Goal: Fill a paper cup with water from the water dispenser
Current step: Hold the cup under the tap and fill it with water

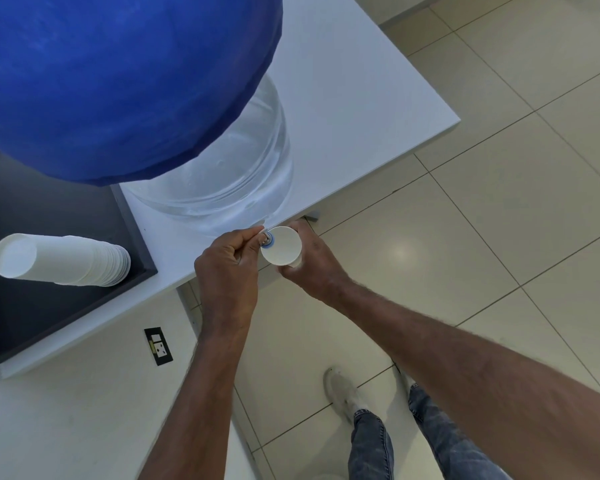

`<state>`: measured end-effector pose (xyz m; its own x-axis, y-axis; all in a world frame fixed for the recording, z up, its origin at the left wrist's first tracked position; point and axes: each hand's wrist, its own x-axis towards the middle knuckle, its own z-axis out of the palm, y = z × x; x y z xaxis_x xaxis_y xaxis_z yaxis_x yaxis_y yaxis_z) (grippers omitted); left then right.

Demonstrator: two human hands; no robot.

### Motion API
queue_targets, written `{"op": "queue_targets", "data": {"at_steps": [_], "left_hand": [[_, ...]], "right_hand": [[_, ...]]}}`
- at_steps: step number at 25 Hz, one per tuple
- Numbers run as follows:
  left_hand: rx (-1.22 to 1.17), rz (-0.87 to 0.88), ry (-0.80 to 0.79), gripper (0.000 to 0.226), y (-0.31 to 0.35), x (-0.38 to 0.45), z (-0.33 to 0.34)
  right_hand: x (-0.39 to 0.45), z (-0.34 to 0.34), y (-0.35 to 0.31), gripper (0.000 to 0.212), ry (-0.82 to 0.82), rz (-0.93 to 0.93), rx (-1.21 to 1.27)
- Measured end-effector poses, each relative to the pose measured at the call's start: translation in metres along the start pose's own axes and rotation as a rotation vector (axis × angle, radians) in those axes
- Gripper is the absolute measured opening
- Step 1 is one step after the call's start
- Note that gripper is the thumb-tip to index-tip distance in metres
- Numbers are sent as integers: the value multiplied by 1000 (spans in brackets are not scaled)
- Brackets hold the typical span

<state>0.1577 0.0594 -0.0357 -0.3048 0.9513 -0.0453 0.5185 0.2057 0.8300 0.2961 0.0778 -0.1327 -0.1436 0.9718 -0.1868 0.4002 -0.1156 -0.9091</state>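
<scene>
STEP: filling | CUP: your right hand (309, 268) grips the paper cup (280, 244) just off the counter (361, 98) edge, mouth under the tap (266, 239) | TAP: left hand (227, 263) pinches it | TIP: keep the cup level and centred; water level unreadable, so release the tap early.

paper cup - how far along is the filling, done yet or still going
Done: the paper cup has been picked up, and the right hand holds it under the tap at the table edge. In hand: the left hand pinches the tap. Left: no water is clearly visible in the cup, so filling, releasing the tap and withdrawing appear to remain.
</scene>
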Motion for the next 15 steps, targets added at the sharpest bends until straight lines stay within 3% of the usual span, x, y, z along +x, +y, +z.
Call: {"op": "queue_targets", "data": {"at_steps": [15], "left_hand": [[-38,-26,-2,20,0,1,0]], "right_hand": [[1,-2,-2,58,-1,32,3]]}}
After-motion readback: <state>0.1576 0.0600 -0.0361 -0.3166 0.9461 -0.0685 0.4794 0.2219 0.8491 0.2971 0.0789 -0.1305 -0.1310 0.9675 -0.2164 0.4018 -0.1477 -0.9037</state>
